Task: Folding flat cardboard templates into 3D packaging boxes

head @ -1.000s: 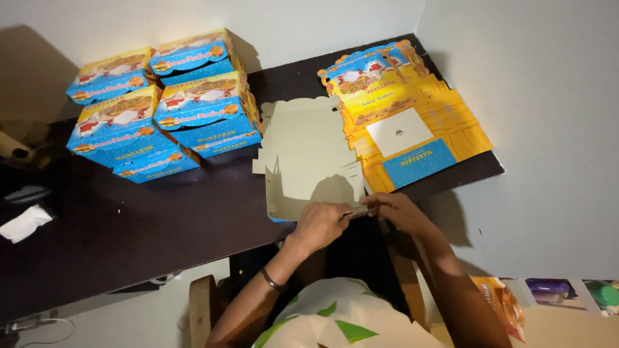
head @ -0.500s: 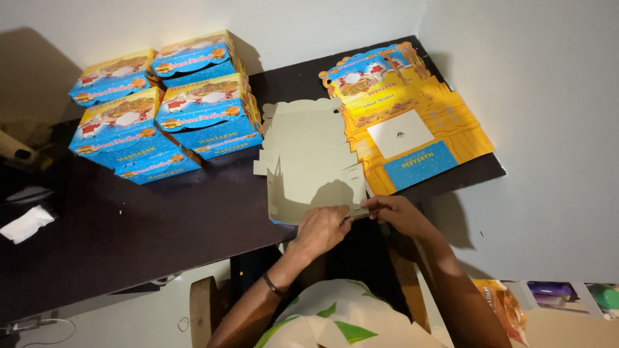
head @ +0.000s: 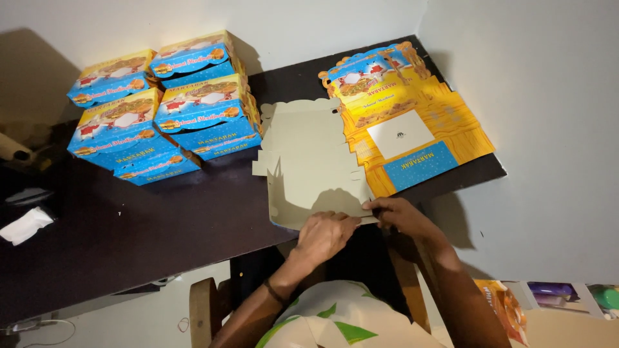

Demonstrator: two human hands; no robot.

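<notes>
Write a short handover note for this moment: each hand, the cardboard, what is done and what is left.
Left hand: flat on the near edge of the unfolded box blank, grey side up.
Right hand: pinching the same near edge, at its right corner.
Table: folded boxes stacked at the back left; a pile of flat printed blanks at the back right.
Done: several boxes are folded and stacked.
Left: this blank lies mostly flat, and the pile is unfolded.

The flat box blank (head: 309, 164) is matt grey cardboard (its unprinted side up). The stacked boxes (head: 161, 106) and printed sheets (head: 412, 122) look glossy. The table (head: 129, 225) is dark, smooth wood.
</notes>
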